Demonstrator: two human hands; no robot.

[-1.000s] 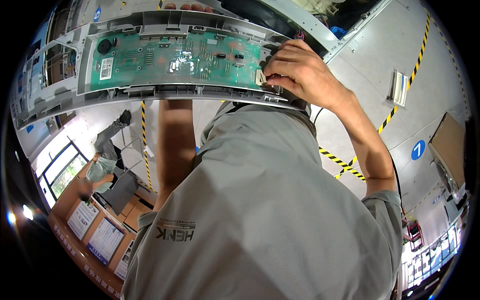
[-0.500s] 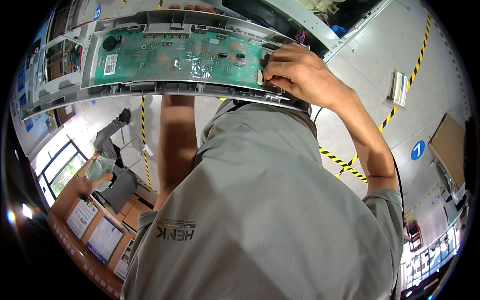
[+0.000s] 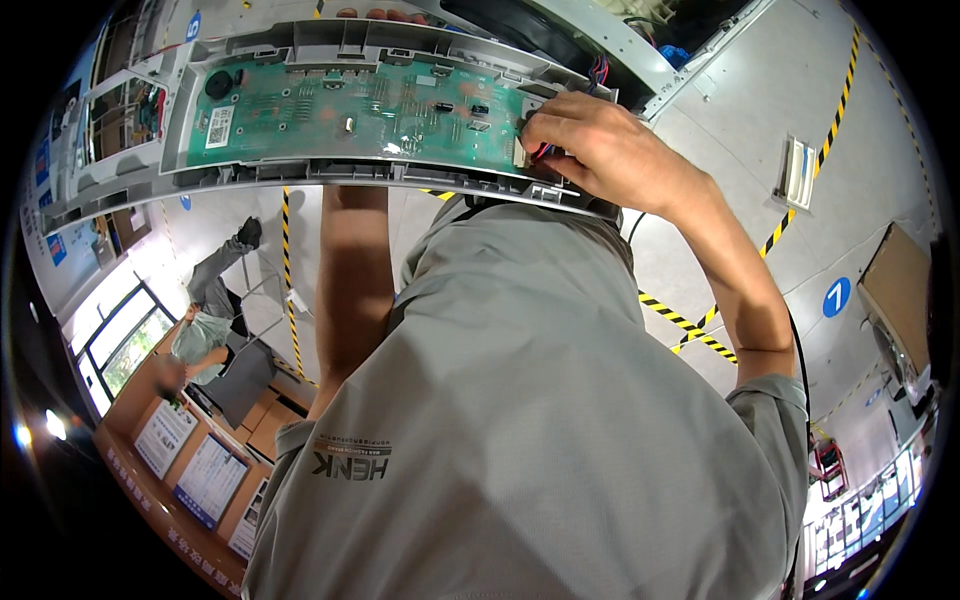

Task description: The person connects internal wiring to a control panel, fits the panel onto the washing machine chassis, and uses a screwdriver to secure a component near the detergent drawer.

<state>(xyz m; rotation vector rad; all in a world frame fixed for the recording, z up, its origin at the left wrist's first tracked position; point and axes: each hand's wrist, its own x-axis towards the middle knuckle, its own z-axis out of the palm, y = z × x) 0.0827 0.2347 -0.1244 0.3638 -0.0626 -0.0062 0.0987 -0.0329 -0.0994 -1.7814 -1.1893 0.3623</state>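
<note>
A long grey plastic panel (image 3: 175, 180) with a green circuit board (image 3: 315, 115) inside spans the upper view. My left hand (image 3: 383, 15) grips it from underneath, with only fingertips showing over the far edge and the forearm below it. My right hand (image 3: 600, 150) is bent at the board's right end, thumb and fingers pinched by a pale connector socket (image 3: 519, 152) and red, blue and dark wires (image 3: 545, 151). Whatever sits between those fingertips is mostly hidden, probably part of that wiring.
A metal appliance housing (image 3: 655, 75) with more wires stands beyond the panel. A white plastic part (image 3: 798, 170) lies on the floor beside striped tape. A cardboard piece (image 3: 890, 280) is at right. Another person (image 3: 205, 340) is at lower left, near a metal-framed stand and a brown board (image 3: 145, 470).
The panel has shifted slightly away from my body. My right fingers have moved a little on the connector area, and more of the coloured wires now shows beneath them.
</note>
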